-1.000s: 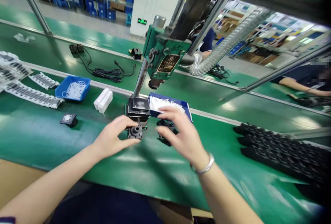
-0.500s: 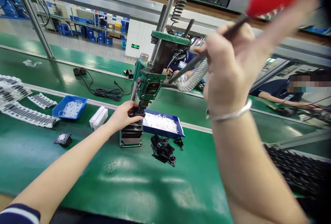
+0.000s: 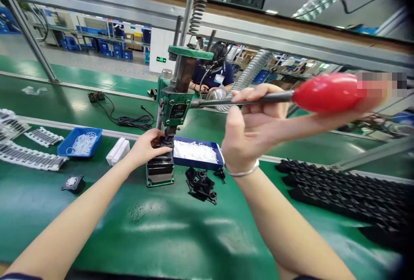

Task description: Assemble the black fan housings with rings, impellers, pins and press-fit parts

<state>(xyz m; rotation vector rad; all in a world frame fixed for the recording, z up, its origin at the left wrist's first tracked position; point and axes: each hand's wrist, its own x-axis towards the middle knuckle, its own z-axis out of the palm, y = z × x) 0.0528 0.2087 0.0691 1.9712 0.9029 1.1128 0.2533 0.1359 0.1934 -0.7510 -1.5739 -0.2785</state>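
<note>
A green hand press (image 3: 176, 106) stands on the bench, its lever (image 3: 271, 98) reaching right to a large red knob (image 3: 326, 93). My right hand (image 3: 255, 129) is closed round the metal lever, with the knob beyond the fingers. Below the ram, my left hand (image 3: 145, 147) grips a small black plastic part (image 3: 166, 142) on the press base (image 3: 160, 172); the fingers partly hide it. Right behind the base sits a dark blue tray (image 3: 198, 163) of thin white strips. Several black plastic parts (image 3: 201, 185) lie in a pile at front right of the press.
Left of the press are a white block (image 3: 118, 151), a blue bin (image 3: 97, 142) of white rings, a black part with a white centre (image 3: 73, 184) and white strip trays (image 3: 35, 155). Rows of black parts (image 3: 339, 193) lie at right. A co-worker (image 3: 216, 73) sits opposite.
My right hand has pulled the lever down from a raised slant to nearly level. My left hand stays at the black part under the ram. The view has shifted to the right.
</note>
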